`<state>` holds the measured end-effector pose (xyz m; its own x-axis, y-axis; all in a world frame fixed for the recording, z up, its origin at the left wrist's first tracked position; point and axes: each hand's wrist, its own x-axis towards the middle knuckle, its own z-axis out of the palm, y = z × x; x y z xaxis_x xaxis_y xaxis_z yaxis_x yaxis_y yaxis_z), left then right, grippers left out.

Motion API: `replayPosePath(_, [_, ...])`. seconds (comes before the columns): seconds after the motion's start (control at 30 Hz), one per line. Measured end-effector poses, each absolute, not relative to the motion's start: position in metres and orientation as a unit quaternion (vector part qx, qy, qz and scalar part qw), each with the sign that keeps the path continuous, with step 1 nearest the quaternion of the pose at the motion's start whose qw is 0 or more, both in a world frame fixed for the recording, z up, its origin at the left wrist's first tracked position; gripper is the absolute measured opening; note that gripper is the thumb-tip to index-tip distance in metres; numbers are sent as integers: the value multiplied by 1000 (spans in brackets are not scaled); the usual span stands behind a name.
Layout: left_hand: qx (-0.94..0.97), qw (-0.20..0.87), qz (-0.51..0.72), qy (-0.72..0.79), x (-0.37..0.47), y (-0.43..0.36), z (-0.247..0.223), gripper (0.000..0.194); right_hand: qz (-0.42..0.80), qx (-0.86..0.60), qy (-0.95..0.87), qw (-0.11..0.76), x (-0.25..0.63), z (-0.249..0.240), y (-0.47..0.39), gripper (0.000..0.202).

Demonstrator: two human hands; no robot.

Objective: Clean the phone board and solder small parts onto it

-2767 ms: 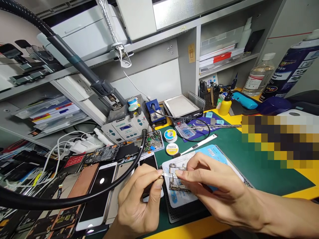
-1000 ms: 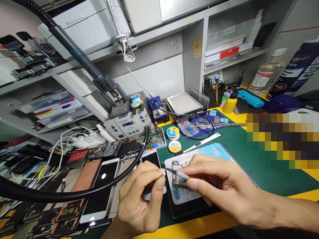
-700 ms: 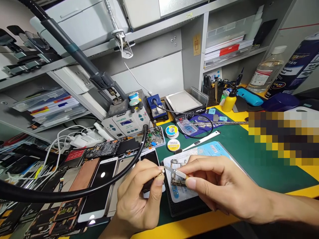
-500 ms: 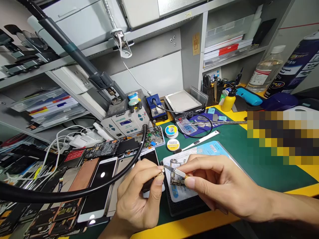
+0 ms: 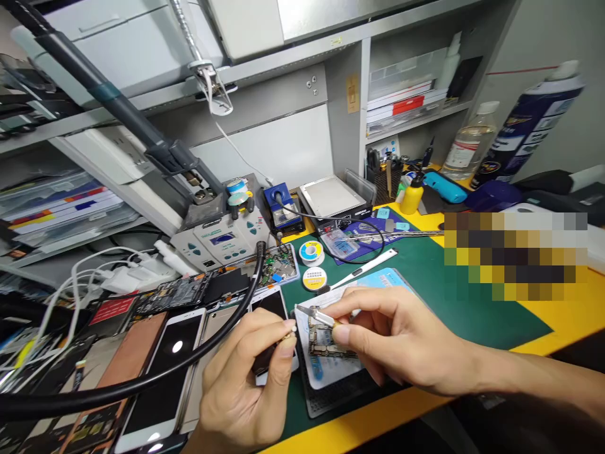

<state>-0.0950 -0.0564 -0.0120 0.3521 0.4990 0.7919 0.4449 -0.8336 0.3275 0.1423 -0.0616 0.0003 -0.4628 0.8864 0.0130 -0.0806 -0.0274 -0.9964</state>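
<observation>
My left hand (image 5: 250, 378) is closed, thumb and forefinger pinching a small piece with a whitish tip (image 5: 293, 330); the rest of it is mostly hidden by the fingers. In my right hand (image 5: 392, 337) is a craft knife (image 5: 322, 318) with a short blade and a silvery collar, gripped between thumb and fingers. The blade points left, its end just above the whitish tip and slightly apart from it. Beneath the knife, a phone circuit board (image 5: 326, 348) lies on a white and blue sheet (image 5: 326, 375) over a dark pad, partly covered by my right hand.
A black hose (image 5: 212, 343) arcs across the left, over several phones, including a white-framed one (image 5: 161, 372). Behind are two solder spools (image 5: 312, 253), a white brush (image 5: 363, 268), a rework station (image 5: 222, 239) and a yellow bottle (image 5: 412, 197).
The blade has lifted slightly away from the whitish tip, where it was close against it before. Both hands keep their grip. The whole view has shifted, so the scene sits further left.
</observation>
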Motion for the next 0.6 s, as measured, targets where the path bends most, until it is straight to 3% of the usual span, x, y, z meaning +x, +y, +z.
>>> replayPosePath(0.13, [824, 16, 493, 279, -97, -54, -14, 33, 396, -468, -647, 454, 175, 5, -42, 38])
replayPosePath(0.23, [826, 3, 493, 273, -99, -52, -17, 33, 290, -551, -652, 434, 217, 9, -28, 51])
replayPosePath(0.5, [846, -40, 464, 261, -97, -50, -23, 24, 158, -650, -718, 193, 280, 1, -18, 24])
replayPosePath(0.6, [848, -30, 465, 253, -93, -49, -23, 22, 124, -662, -729, 121, 276, -1, -14, 24])
